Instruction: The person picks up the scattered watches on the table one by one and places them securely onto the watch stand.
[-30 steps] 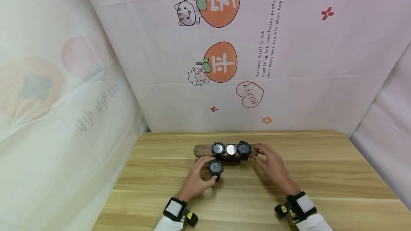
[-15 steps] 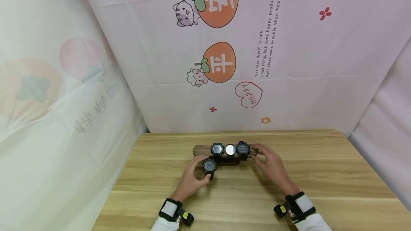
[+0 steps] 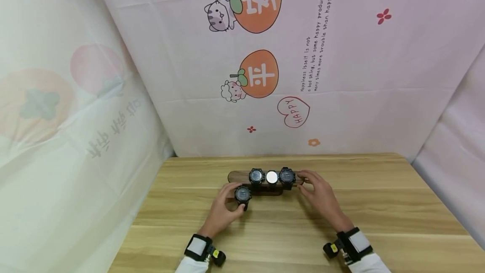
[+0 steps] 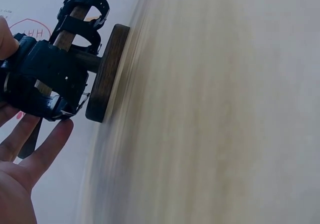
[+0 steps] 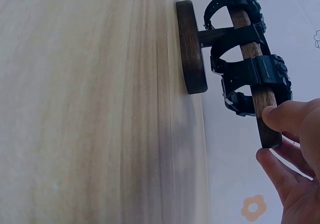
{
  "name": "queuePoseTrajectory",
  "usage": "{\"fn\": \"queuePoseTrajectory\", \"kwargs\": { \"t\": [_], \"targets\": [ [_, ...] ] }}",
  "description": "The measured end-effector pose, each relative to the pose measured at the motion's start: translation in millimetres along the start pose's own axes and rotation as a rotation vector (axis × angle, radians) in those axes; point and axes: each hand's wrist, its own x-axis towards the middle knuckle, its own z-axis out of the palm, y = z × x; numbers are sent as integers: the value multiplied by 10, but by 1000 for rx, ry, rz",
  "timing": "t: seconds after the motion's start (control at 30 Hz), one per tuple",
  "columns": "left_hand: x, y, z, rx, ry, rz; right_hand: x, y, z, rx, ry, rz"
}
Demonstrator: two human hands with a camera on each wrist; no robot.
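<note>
My left hand (image 3: 220, 210) pinches a black wristwatch (image 3: 243, 194) between thumb and fingers, dial up, just in front of the left part of a dark wooden watch stand (image 3: 236, 177). In the left wrist view the strap of this watch (image 4: 55, 69) makes a closed loop. On the stand's bar sit a black watch (image 3: 256, 175), a watch with a bright round face (image 3: 272, 177) and a larger black watch (image 3: 287, 175). My right hand (image 3: 323, 195) grips the bar's right end, thumb and fingers around the wood (image 5: 264, 101).
Below the bar, a post joins it to a flat dark base (image 5: 191, 46) on the light wooden table (image 3: 284, 239). A printed white cloth (image 3: 348, 108) hangs behind the table, and another pale cloth (image 3: 125, 180) hangs at the left.
My left hand has moved left and slightly away from me with the wristwatch, along the front of the stand. The right hand keeps its grip on the bar's end.
</note>
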Motion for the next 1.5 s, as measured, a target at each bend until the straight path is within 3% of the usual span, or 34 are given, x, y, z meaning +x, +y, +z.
{"fn": "queuePoseTrajectory", "kwargs": {
  "t": [0.53, 0.73, 1.5],
  "targets": [
    [-5, -29, -146, -20, 43, 39, -2, 2, -8, 6, -6, 11],
    [-6, -20, -176, -32, 32, 1, -3, 2, -7, 0, -13, 17],
    [-6, -85, -334, -30, 79, -21, 9, -26, -13, 7, -22, 34]
  ]
}}
